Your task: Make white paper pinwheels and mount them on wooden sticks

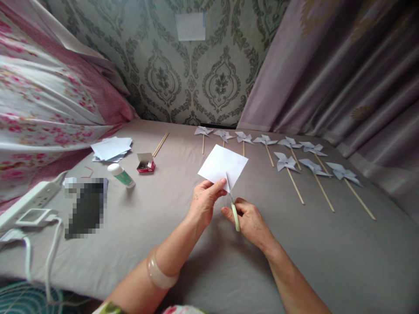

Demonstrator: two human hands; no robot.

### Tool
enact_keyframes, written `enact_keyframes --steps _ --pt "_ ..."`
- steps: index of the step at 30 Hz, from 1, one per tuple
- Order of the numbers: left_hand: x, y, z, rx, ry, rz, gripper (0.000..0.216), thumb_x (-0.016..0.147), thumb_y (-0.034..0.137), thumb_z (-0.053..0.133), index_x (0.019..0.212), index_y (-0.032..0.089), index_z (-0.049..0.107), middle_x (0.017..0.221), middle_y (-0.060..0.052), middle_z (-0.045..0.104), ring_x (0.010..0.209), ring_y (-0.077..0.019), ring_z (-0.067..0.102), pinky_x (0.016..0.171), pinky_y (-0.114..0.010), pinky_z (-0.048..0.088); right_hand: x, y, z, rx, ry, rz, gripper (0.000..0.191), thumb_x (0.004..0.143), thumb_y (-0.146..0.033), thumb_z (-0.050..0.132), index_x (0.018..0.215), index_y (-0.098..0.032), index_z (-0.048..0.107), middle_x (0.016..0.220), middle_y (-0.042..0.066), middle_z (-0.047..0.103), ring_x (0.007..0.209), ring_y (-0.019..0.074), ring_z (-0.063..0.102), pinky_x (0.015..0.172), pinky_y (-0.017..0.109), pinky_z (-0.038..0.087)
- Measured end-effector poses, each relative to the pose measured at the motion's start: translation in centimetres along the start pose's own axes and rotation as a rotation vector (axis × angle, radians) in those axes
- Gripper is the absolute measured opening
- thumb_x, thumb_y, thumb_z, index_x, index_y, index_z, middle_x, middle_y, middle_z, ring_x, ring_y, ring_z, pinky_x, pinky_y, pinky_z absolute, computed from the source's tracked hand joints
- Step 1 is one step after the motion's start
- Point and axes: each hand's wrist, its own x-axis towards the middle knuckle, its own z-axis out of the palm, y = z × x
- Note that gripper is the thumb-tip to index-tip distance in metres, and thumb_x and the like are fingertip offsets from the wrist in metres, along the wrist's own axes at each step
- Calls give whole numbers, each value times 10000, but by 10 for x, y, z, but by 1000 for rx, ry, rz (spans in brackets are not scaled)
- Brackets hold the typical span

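Note:
My left hand pinches a square sheet of white paper near its lower corner, thumb on top. In my right hand is a pair of scissors with pale green handles, fingers wrapped round the grips. One scissor blade lies over the paper, running in from the corner nearest me, close beside my left thumb. The other blade is hidden behind the sheet. Both hands are held above the grey cloth surface.
Several paper pinwheels on wooden sticks lie at the back right. On the left are stacked paper, a glue stick, a small red box holding small items, loose sticks, a power strip with cables and a blurred dark object.

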Motion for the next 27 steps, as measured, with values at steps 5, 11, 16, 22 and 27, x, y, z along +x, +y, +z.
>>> enact_keyframes --steps 5,11,16,22,27 --pt "0 1 0 -1 10 -5 334 468 275 882 697 101 711 662 -21 662 543 -76 551 582 -226 462 0 0 0 0 7 -10 562 815 -653 517 507 -183 495 575 -2 494 519 106 447 509 254 338" --pt "1 0 -1 -8 7 -8 343 462 274 885 706 101 717 680 -28 675 545 -76 557 573 -218 463 0 -1 -1 -5 -10 2 562 815 -658 506 512 -186 490 585 0 490 532 111 458 524 255 346" --pt "2 -1 -1 -2 6 -2 351 463 287 887 709 104 717 683 -29 675 543 -75 553 572 -221 465 0 -2 -1 -11 -10 -1 563 820 -651 507 504 -185 500 576 1 492 525 110 453 514 254 340" --pt "2 -1 -1 7 4 2 365 454 299 892 711 110 717 686 -30 677 542 -75 554 567 -222 466 0 -3 -1 -13 -4 0 572 818 -656 503 495 -185 496 565 0 493 514 106 444 506 253 335" --pt "2 -1 -2 1 6 -3 346 468 288 883 710 105 716 680 -27 674 543 -74 556 571 -217 466 1 -1 -1 -22 -24 13 557 820 -645 498 504 -186 493 576 3 488 530 113 457 522 258 337"
